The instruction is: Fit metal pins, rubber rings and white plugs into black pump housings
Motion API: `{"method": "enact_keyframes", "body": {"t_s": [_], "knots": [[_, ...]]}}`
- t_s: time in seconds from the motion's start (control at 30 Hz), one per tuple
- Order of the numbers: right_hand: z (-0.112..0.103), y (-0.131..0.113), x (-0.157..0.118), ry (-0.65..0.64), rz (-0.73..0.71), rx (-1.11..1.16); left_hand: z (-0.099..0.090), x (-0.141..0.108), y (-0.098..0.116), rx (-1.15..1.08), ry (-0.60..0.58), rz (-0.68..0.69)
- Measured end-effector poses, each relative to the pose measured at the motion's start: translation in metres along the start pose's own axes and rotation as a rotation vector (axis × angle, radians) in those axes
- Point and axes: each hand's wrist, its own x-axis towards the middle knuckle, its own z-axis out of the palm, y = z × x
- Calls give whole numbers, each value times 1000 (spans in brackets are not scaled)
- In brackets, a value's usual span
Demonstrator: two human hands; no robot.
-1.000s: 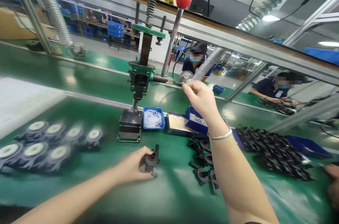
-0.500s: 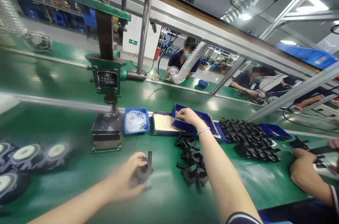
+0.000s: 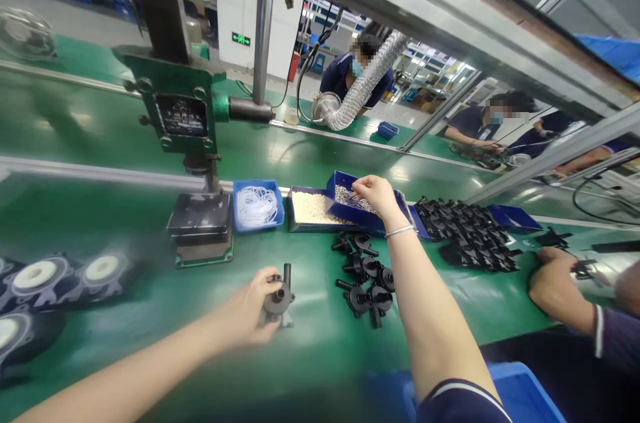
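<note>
My left hand (image 3: pixel 260 309) is closed around a black round part (image 3: pixel 279 299) with a pipe pointing up, just above the green table. My right hand (image 3: pixel 375 195) is over a blue bin of small metal pieces (image 3: pixel 345 196), its fingertips pinched together; what they hold, if anything, is too small to name. Under that bin's left side is a bin of cream-coloured pieces (image 3: pixel 311 207). Several more black parts (image 3: pixel 367 276) lie between my two arms. A blue tray of clear rings (image 3: pixel 257 206) stands left of the bins.
A green hand press (image 3: pixel 200 219) stands left of the ring tray. Black parts with white discs (image 3: pixel 43 276) lie at the far left. Stacked black parts (image 3: pixel 470 229) are on the right, beside another person's hands (image 3: pixel 557 283). More people sit across the line.
The view has tilted down and nearer. My right hand has lifted slightly, and the small metal pieces in the bin show more. My left hand still holds the black part.
</note>
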Motion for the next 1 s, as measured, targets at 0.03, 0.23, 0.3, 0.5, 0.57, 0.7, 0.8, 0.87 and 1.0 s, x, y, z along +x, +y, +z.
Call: {"method": "enact_keyframes", "body": {"t_s": [0.03,0.23,0.3,0.5,0.57,0.7,0.8,0.87,1.0], "knots": [[0,-8,-11,34,-15,5,-3,1,1,2,-17,10],[30,-60,-126,-203,-126,270,-12,4,1,-51,-42,36],[46,-64,-160,-326,-36,378,-14,4,2,-73,-42,26],[79,-54,-192,-400,93,635,-32,12,21,-63,175,-2],[85,-56,-195,-405,92,678,-40,21,34,-58,297,-43],[93,-65,-205,-404,76,752,-52,42,56,-142,330,-111],[96,-68,-211,-373,71,809,-56,49,61,-177,325,-115],[97,-68,-214,-352,55,822,-57,49,62,-197,331,-104],[98,-68,-219,-270,-35,786,-58,44,63,-233,332,-102]]}}
